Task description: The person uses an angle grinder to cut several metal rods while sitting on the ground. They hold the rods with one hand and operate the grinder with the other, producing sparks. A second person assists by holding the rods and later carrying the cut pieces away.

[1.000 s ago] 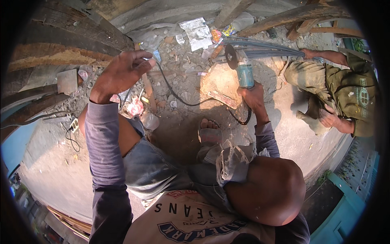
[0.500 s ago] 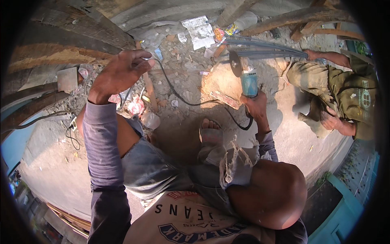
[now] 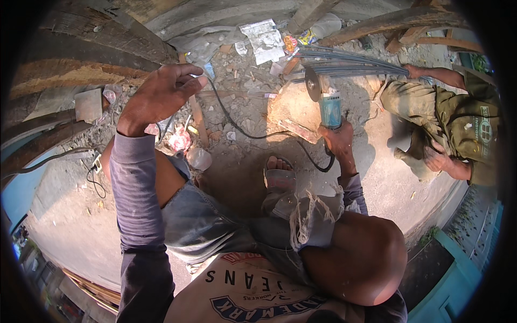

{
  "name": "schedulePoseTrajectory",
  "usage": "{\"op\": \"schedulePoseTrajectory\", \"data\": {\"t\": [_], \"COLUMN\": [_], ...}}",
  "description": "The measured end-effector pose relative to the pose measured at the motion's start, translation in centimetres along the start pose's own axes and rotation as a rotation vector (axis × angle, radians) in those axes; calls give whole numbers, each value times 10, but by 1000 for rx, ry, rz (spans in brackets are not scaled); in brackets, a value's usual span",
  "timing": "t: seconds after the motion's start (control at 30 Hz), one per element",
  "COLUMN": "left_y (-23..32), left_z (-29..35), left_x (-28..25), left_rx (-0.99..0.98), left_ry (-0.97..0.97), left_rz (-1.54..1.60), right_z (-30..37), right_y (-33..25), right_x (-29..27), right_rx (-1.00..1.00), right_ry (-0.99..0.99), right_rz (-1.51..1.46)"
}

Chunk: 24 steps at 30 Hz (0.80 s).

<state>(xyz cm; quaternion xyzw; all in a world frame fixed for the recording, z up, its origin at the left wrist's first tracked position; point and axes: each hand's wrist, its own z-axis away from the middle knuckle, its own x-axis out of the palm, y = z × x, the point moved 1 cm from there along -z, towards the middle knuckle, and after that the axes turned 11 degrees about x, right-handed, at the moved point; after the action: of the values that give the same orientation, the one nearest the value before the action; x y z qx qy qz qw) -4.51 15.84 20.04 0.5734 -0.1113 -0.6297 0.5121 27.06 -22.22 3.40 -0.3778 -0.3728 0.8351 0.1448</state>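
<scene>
My right hand (image 3: 339,141) is wrapped round the back end of a teal angle grinder (image 3: 330,112), right of the middle. The grinder stands upright with its cutting disc (image 3: 312,84) at the top, beside a bundle of thin steel bars (image 3: 350,69). Whether the disc touches the bars I cannot tell. From the grinder's rear, a black power cord (image 3: 237,125) loops left across the ground to my raised left hand (image 3: 161,99). The thumb and fingers of that hand are closed on the cord, which shows again below the palm.
At the right, another person's hand (image 3: 413,71) grips the bars' end. Wooden beams (image 3: 81,56) lie at the upper left. Crumpled paper (image 3: 264,42), rubble and wrappers litter the ground. A broken brick (image 3: 299,131) lies below the grinder; an extension socket (image 3: 97,163) is far left.
</scene>
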Motion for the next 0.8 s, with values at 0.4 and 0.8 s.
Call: {"op": "schedulePoseTrajectory", "data": {"t": [0.4,0.8], "left_y": [2,2], "left_z": [-3,-4], "left_x": [2,3], "left_rx": [8,15], "left_ry": [0,0], "left_rz": [23,1], "right_z": [-3,-3], "right_y": [-2,-8], "right_x": [0,6], "right_rx": [-40,16], "right_ry": [-79,52], "right_rz": [-127,108]}}
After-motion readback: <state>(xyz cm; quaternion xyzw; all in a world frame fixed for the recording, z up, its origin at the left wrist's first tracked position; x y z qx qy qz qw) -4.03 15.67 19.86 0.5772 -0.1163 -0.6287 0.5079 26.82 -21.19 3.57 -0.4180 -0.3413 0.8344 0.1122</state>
